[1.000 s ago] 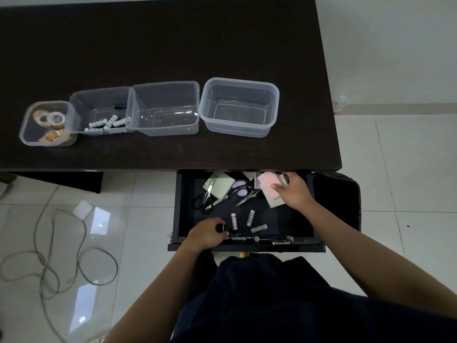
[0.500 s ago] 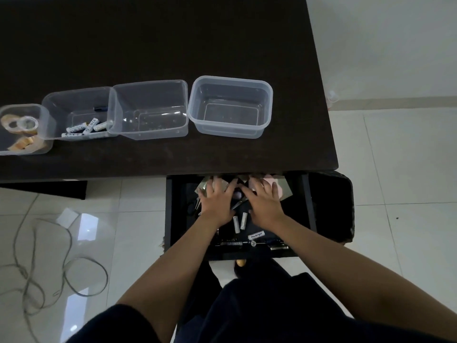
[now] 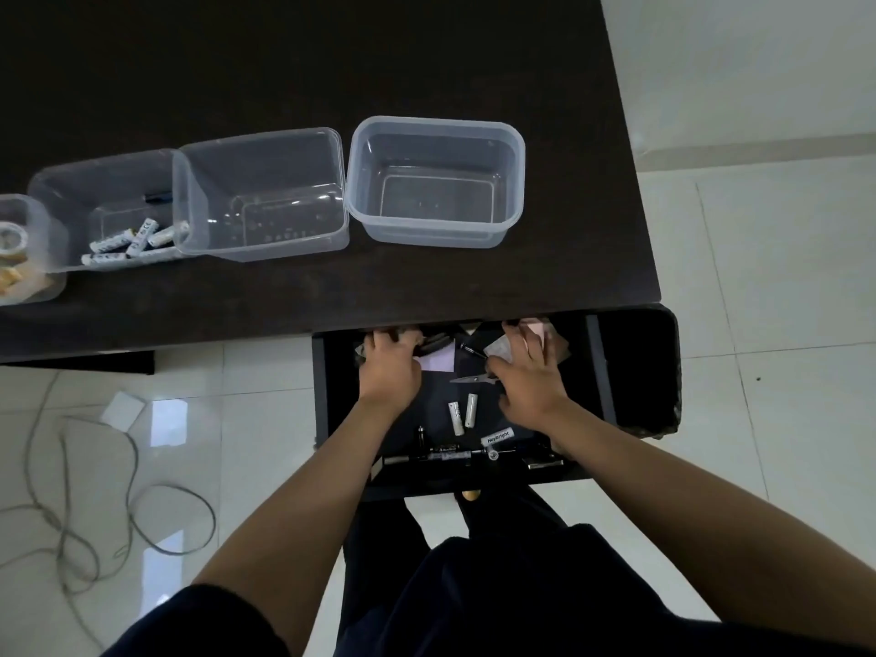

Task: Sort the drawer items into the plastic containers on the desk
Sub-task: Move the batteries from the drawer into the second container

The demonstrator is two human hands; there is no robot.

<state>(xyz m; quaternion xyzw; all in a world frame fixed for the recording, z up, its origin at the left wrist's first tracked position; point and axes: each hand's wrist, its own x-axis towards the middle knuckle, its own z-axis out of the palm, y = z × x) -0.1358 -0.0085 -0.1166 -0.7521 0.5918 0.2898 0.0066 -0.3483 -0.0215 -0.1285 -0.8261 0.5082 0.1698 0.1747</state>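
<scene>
The open drawer (image 3: 322, 400) sticks out below the desk's front edge. My left hand (image 3: 391, 372) reaches to the drawer's back left, fingers bent over paper notes, with the tips half under the desk edge. My right hand (image 3: 528, 381) lies with spread fingers on pink notes (image 3: 538, 328) at the back right. A scissors blade (image 3: 471, 379) pokes out by its thumb. A pale note (image 3: 438, 361) lies between the hands. Two batteries (image 3: 463, 413) and pens (image 3: 445, 455) lie nearer the front. On the desk stand two empty containers (image 3: 436, 120) (image 3: 260, 137).
Further left, one container holds several batteries (image 3: 130, 241) and another at the frame's edge holds tape rolls (image 3: 12, 237). A black bin (image 3: 635, 372) stands right of the drawer. A grey cable (image 3: 95, 490) loops on the tiled floor at left.
Both hands have slid from the drawer's middle toward its back, uncovering the two batteries. The view has shifted, so the containers appear further left.
</scene>
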